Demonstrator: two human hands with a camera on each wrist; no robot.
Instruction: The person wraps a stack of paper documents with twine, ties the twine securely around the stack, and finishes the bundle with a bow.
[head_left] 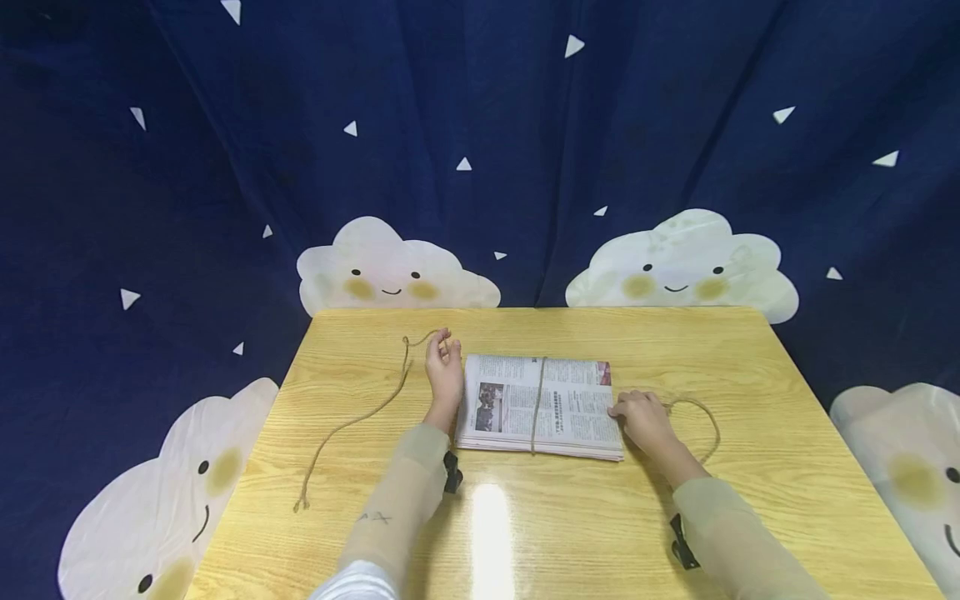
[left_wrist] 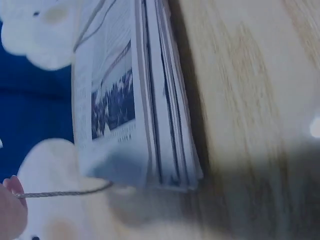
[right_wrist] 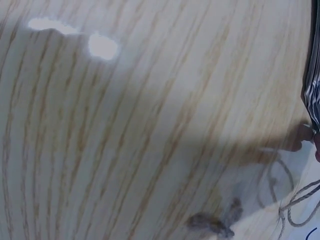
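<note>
Newspaper stack (head_left: 573, 408), centre of table (head_left: 750, 358), underside hidden from me, partly cut off in both wrist views; folded, printed, w/ twine band (head_left: 538, 402) across top. L. hand (head_left: 445, 375) pinches long twine (head_left: 360, 419) beside stack; R. hand (head_left: 647, 418) grips R. edge, hiding part of twine loop (head_left: 716, 429). Navy curtain (head_left: 450, 83) behind, w/ clouds.

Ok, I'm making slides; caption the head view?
Left hand pinches thin brown twine; right hand holds a stack of folded newspapers.
</note>
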